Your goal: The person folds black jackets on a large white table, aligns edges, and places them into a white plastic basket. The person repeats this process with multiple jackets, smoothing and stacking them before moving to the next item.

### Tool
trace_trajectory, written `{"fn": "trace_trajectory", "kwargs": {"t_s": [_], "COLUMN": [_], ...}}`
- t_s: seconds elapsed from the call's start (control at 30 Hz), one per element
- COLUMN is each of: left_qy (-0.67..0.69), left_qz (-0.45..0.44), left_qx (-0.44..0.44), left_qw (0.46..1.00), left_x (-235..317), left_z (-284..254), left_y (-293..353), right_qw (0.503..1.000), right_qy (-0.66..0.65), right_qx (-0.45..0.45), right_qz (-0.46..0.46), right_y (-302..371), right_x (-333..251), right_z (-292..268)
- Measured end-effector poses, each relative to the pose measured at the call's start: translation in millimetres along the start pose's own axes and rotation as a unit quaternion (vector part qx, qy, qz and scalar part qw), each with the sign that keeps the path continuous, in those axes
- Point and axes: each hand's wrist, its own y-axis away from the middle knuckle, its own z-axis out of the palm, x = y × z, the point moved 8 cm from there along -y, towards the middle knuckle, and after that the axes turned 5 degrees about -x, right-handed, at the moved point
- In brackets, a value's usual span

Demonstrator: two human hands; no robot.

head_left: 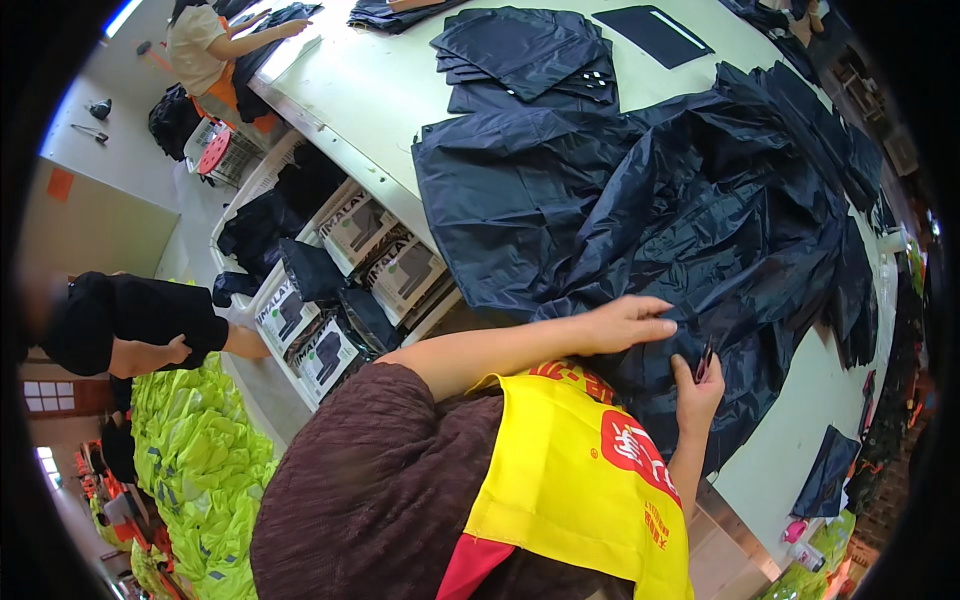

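A large dark navy garment of thin, shiny cloth (560, 200) lies crumpled over the table and hangs down its near edge toward my apron. My left hand (630, 324) rests on the near part of this cloth, its fingers stretched out and nothing seen in them. Close by on the right, my right hand (699, 392) is closed around a small pair of dark snips (706, 358), whose tip points away from me. The snips are just above the cloth; whether they touch it I cannot tell.
Folded dark pieces (525, 50) are stacked at the table's far side. Left of the table stands a white crate (262, 180) with dark bundles, beside printed cartons (405, 278). Yellow-green garments (195, 470) form a heap on the left. Two people are on that side, one at the far table.
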Motion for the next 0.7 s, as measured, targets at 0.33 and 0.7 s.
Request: {"fn": "trace_trajectory", "kwargs": {"t_s": [0.33, 0.7], "left_qy": [-0.643, -0.721], "left_qz": [-0.023, -0.1], "left_qx": [0.515, 0.333], "left_qw": [0.566, 0.599], "left_x": [34.8, 12.9], "left_z": [-386.3, -453.4], "left_y": [152.3, 134.7], "right_qw": [0.987, 0.989], "right_qy": [0.06, 0.113], "right_qx": [0.144, 0.076], "right_qz": [0.033, 0.064], "right_y": [14.7, 1.5], "right_x": [39.8, 21.2], "right_z": [-46.8, -13.8]}}
